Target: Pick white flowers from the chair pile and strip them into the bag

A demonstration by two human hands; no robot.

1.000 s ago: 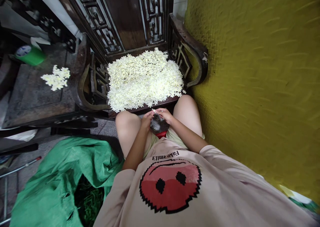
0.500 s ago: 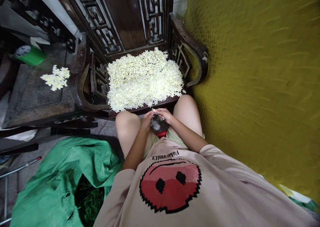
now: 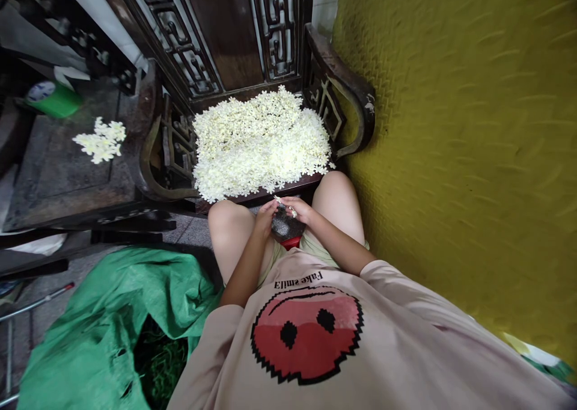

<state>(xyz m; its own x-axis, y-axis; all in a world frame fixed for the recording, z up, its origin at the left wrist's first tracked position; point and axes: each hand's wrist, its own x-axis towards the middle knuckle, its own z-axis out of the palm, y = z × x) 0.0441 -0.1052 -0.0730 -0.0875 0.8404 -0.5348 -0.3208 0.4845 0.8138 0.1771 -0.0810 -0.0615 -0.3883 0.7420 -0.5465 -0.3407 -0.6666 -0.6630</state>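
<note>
Between my knees, my left hand (image 3: pixel 265 213) and my right hand (image 3: pixel 298 208) meet at the fingertips, both closed. A small white flower (image 3: pixel 278 199) is pinched where the fingers come together. Another white flower (image 3: pixel 294 213) shows below the fingers of my right hand; whether the two are joined is too small to make out. Just beyond my hands, a thick heap of white flowers (image 3: pixel 264 145) covers most of the seat of a dark carved wooden chair (image 3: pixel 358 118).
To the left, a dark wooden side table (image 3: pixel 49 175) bears a small flower cluster (image 3: pixel 103 140) and a green cup-like container (image 3: pixel 56 99). A green sack (image 3: pixel 148 272) with dark green stringy material lies at lower left. A yellow textured sheet (image 3: pixel 460 127) stands close on the right.
My hands stay in nearly the same place. The flower below my right hand's fingers shows slightly more now.
</note>
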